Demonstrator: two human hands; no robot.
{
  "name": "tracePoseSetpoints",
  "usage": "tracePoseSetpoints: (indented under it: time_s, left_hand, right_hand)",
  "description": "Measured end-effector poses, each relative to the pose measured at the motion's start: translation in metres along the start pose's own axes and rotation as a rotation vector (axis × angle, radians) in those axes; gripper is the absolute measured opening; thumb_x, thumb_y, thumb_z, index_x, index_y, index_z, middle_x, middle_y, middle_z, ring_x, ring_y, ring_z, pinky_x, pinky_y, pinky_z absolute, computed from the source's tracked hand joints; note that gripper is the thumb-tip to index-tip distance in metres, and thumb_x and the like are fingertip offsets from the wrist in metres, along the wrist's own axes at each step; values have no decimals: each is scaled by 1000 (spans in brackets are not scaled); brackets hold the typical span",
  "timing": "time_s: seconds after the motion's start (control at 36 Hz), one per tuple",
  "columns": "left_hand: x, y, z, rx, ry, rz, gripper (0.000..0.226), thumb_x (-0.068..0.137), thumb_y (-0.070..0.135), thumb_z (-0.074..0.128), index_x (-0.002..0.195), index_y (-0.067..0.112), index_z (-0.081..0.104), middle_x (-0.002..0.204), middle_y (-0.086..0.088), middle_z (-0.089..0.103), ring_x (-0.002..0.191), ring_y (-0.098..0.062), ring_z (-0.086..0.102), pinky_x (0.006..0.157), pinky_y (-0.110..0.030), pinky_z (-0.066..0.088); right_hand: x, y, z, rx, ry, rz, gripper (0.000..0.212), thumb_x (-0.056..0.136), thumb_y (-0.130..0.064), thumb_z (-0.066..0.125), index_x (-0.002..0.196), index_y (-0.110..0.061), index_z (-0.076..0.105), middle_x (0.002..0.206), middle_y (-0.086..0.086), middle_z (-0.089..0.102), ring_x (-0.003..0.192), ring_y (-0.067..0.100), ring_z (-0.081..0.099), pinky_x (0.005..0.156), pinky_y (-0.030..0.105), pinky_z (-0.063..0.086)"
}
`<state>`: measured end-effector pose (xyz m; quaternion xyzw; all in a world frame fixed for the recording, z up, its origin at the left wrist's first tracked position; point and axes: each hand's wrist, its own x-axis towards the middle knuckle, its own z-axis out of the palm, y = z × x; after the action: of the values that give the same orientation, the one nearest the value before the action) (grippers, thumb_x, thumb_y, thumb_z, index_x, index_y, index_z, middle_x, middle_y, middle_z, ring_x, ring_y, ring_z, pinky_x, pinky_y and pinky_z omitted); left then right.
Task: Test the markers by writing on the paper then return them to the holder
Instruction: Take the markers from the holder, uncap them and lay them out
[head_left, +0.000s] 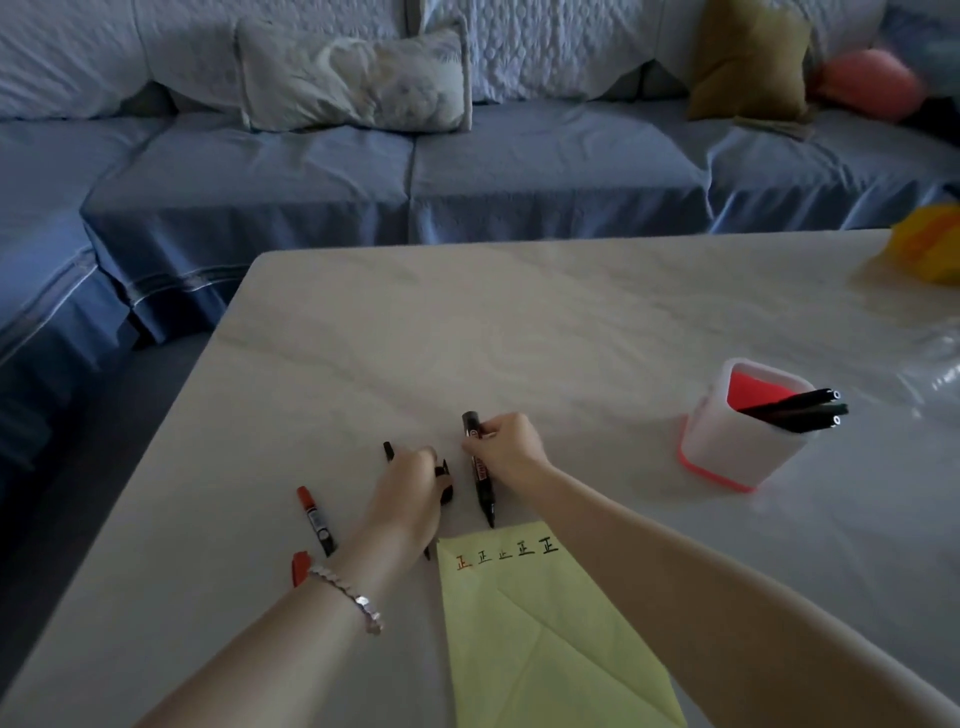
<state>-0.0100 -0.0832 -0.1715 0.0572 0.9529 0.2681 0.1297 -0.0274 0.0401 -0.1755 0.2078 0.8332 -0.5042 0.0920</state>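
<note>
- Nearest us lies the yellow paper (545, 649), creased and flat on the table (467, 322). Along its far edge we count five test characters, one orange-red and the rest black. We judge the writing step largely done.
- Left hand (410, 499), with a bracelet (348, 597) on its wrist, is curled palm-down round a black marker (389, 453) just left of the paper's corner. The barrel shows beyond the knuckles and again below the palm. A dark piece at the fingertips may be a cap; we cannot tell.
- Right hand (511, 452) pinches the red-labelled marker (480, 483) near its upper end. The nib is bare and points at the paper's edge, presumably held so for capping.
- Left of the left hand, a red marker (314, 519) lies loose on the table. A red cap (300, 567) sits just beside its near end, and no hand touches either.
- Farther right, well apart from both hands, stands the holder (727, 447), white with a red base. Three dark pens (795, 410) lean out over its right rim. We judge three markers remain to be returned.
- Beyond the table is a blue-covered sofa (415, 171) with a pale cushion (358, 78).
</note>
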Motion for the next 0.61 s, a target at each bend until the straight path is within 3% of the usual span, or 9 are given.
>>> tracePoseSetpoints:
  time_s: [0.06,0.11,0.17,0.22,0.25,0.36,0.47,0.53,0.61]
  left_hand:
    - [-2,2,-2,5,6,-11,9,94,16,48,90,9,53,101,-17,60,92,-30,58,79,-38,46]
    - [-4,5,-3,22,19,-28,27,95,24,46,108,2,53,109,-18,58,100,-33,56,83,-38,47]
    - [-7,10,-5,27,60,-31,34,96,28,43,116,1,50,113,-17,56,103,-34,55,85,-38,46]
    - [-12,19,-6,16,109,-4,33,94,25,45,118,3,52,113,-17,56,105,-34,54,87,-38,46]
    - [-14,23,-6,9,126,26,30,93,21,46,116,3,55,111,-17,57,104,-33,54,86,-37,46]
    - [-26,41,-2,-46,72,130,22,93,15,41,100,7,61,102,-11,56,96,-26,55,80,-33,44]
    - [-38,56,8,-42,69,200,21,93,13,45,105,8,62,103,-6,59,69,-17,51,63,-21,34]
    - [-43,57,10,-13,63,181,21,93,16,46,106,11,62,104,-3,61,66,-16,48,60,-22,32]
    - [-49,60,13,-9,35,151,20,93,20,46,106,15,61,102,-1,63,79,-19,59,63,-23,35]
  right_hand:
    - [1,3,2,-32,18,-20,24,81,-18,65,63,-9,53,54,1,41,50,12,35,46,26,26]
    - [-2,5,-1,-52,27,-49,30,81,-20,66,58,-11,49,55,0,38,50,16,37,47,29,28]
    - [-10,5,-10,-58,39,-70,19,80,-25,68,81,-7,63,70,1,49,65,23,51,60,29,39]
    - [-19,8,-26,-67,55,-96,36,79,-26,69,109,-7,63,87,0,55,80,17,53,72,22,40]
    - [-26,8,-37,-105,59,-131,37,79,-24,69,112,-9,62,90,-1,56,82,14,53,73,20,39]
    - [-57,12,-99,-319,152,-313,24,81,-16,63,105,-15,67,88,-6,55,77,11,50,72,21,39]
    - [-85,13,-172,-487,479,-453,18,82,-16,61,99,-18,68,91,-6,56,83,16,54,77,29,43]
    - [-88,14,-201,-600,571,-399,22,84,-20,61,105,-17,67,105,2,60,101,22,53,87,34,41]
    - [-81,26,-237,-750,515,-177,33,84,-29,61,115,-16,62,118,9,55,116,28,43,92,38,37]
